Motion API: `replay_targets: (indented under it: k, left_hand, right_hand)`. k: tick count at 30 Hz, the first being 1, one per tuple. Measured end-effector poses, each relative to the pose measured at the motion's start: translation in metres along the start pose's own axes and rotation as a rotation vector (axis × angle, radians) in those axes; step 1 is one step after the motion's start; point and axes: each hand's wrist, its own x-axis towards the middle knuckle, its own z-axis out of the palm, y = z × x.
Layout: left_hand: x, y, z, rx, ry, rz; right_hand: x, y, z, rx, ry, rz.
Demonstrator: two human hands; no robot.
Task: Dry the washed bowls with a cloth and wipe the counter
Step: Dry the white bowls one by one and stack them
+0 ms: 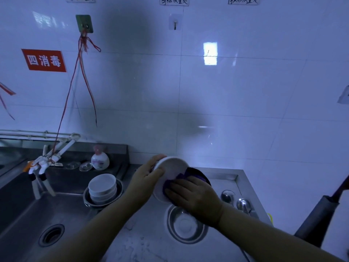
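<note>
A white bowl (172, 167) is held tilted above the steel counter (149, 241), its inside facing me. My left hand (143, 178) grips its left rim with the thumb over the edge. My right hand (192, 195) presses a purple cloth (190, 174) against the bowl's lower right inside, with the fingers curled over the cloth. A stack of white bowls (103, 188) sits in a steel basin (118, 193) at the sink's right edge, left of my hands.
An empty steel bowl (186, 225) stands on the counter under my right wrist. Two metal spoons (236, 201) lie to its right. The sink (37, 214) with its drain and faucet (43, 163) lies at left, and a soap bottle (100, 160) behind. A dark handle (319, 214) leans at right.
</note>
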Motion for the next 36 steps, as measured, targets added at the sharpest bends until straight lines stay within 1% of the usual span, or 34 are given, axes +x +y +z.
replay_targets:
  k: [3, 5, 7, 11, 13, 15, 18, 21, 22, 24, 26, 27, 29, 31, 32, 33, 34, 35, 36]
  left_hand:
    - [0.004, 0.002, -0.006, 0.022, -0.101, -0.042]
    - [0.008, 0.001, -0.008, -0.001, -0.151, -0.096]
    - [0.010, -0.001, -0.008, -0.008, -0.177, -0.102]
    - [0.009, -0.002, -0.007, -0.064, -0.170, -0.093]
    - [0.007, -0.004, -0.006, -0.071, -0.134, -0.102]
    - [0.006, -0.005, -0.005, -0.065, -0.098, -0.131]
    - [0.007, -0.004, -0.006, -0.053, -0.090, -0.155]
    - [0.008, -0.003, -0.012, 0.047, -0.137, -0.174]
    - [0.007, -0.003, -0.015, 0.075, -0.181, -0.193]
    - [0.007, 0.003, -0.021, 0.125, -0.338, -0.246]
    - [0.009, 0.012, -0.023, 0.176, -0.490, -0.327]
    - [0.009, 0.017, -0.024, 0.196, -0.537, -0.372]
    - [0.009, 0.023, -0.024, 0.186, -0.567, -0.452]
    - [0.007, 0.026, -0.025, 0.135, -0.547, -0.494]
    - [0.006, 0.028, -0.024, 0.152, -0.520, -0.474]
    - [0.005, 0.029, -0.025, 0.229, -0.480, -0.418]
    - [0.005, 0.029, -0.025, 0.380, -0.424, -0.332]
    - [0.003, 0.029, -0.026, 0.581, -0.361, -0.224]
    - [0.000, 0.030, -0.027, 0.769, -0.313, -0.091]
  right_hand:
    - [0.001, 0.012, -0.007, -0.079, -0.094, -0.095]
    - [0.006, 0.014, -0.012, -0.137, -0.150, -0.108]
    - [0.012, 0.009, -0.013, -0.156, -0.213, -0.054]
    - [0.023, -0.010, -0.014, -0.063, -0.321, 0.100]
    - [0.024, -0.016, -0.017, -0.014, -0.360, 0.154]
    - [0.023, -0.021, -0.018, 0.060, -0.361, 0.173]
    - [0.017, -0.029, -0.014, 0.184, -0.322, 0.115]
    - [0.006, -0.024, -0.012, 0.254, -0.317, 0.037]
    - [0.002, -0.019, -0.011, 0.238, -0.305, -0.008]
    - [-0.003, -0.008, -0.012, 0.177, -0.292, -0.120]
    - [-0.004, 0.002, -0.014, 0.138, -0.275, -0.230]
    - [-0.003, 0.006, -0.015, 0.115, -0.262, -0.269]
    - [0.000, 0.011, -0.014, 0.092, -0.237, -0.290]
    - [0.002, 0.012, -0.014, 0.100, -0.237, -0.262]
    - [0.002, 0.012, -0.014, 0.115, -0.249, -0.242]
    - [0.001, 0.013, -0.015, 0.137, -0.267, -0.220]
    - [0.000, 0.014, -0.015, 0.162, -0.300, -0.197]
    - [-0.001, 0.015, -0.016, 0.190, -0.341, -0.163]
    - [-0.002, 0.016, -0.017, 0.215, -0.377, -0.122]
